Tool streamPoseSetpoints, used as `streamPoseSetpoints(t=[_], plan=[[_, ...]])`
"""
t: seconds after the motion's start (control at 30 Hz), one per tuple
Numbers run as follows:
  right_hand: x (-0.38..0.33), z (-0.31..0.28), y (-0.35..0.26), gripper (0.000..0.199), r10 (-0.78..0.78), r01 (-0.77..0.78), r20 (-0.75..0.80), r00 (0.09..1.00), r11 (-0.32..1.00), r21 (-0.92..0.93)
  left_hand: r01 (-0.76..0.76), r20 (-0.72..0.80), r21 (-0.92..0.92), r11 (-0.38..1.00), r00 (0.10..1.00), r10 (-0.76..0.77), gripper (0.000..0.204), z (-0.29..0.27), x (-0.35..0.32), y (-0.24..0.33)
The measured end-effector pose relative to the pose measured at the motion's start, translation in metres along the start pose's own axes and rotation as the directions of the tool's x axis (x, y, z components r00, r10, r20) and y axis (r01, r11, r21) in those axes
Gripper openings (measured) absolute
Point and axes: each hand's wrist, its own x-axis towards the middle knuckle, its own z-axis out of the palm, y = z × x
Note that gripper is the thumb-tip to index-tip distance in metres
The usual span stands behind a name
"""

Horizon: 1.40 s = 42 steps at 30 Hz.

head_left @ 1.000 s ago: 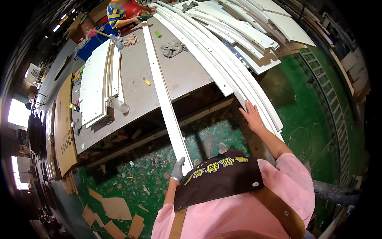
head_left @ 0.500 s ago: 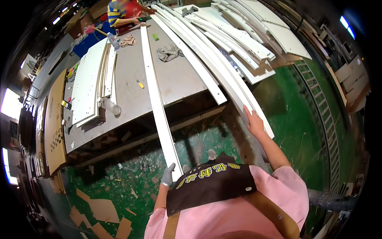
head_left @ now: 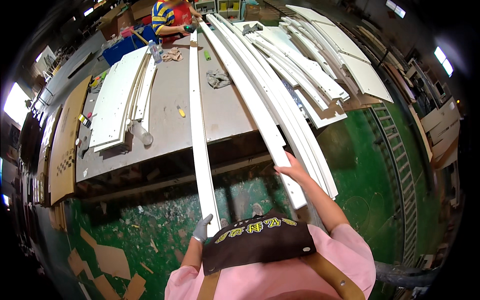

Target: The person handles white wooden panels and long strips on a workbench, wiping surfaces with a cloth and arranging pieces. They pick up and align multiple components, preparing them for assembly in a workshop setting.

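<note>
My left hand (head_left: 202,229), in a grey glove, is closed on the near end of a long white board (head_left: 199,150) that runs up the table. My bare right hand (head_left: 294,171) grips the edge of a second long white board (head_left: 257,115) near its near end, which overhangs the table's front edge. Beside it on the right lies a stack of similar white boards (head_left: 310,150). Across the table, a person in a striped top (head_left: 170,20) holds a dark green tool (head_left: 189,29) at the far end of the left board; their other hand is by the second board.
On the grey table (head_left: 165,112) are a yellow knife (head_left: 181,111), a grey rag (head_left: 218,78), a green object (head_left: 207,55), a clear bottle (head_left: 140,132) and stacked white panels (head_left: 117,100). A ladder (head_left: 397,150) lies right; cardboard scraps (head_left: 112,260) litter the green floor.
My right hand has moved inward from the right-hand stack, bringing a long white board left and toward me. My left hand keeps its grip on the other board. The whole view has shifted slightly.
</note>
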Motion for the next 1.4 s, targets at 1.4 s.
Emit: streamPoseSetpoints(t=[1.4], plan=[[0.107,0.202,0.192,0.032,0.122,-0.125,-0.183,0.975,0.992,-0.001,0.085,0.047,-0.139,0.987,0.996,-0.079,0.049,0.065,-0.065,0.118]])
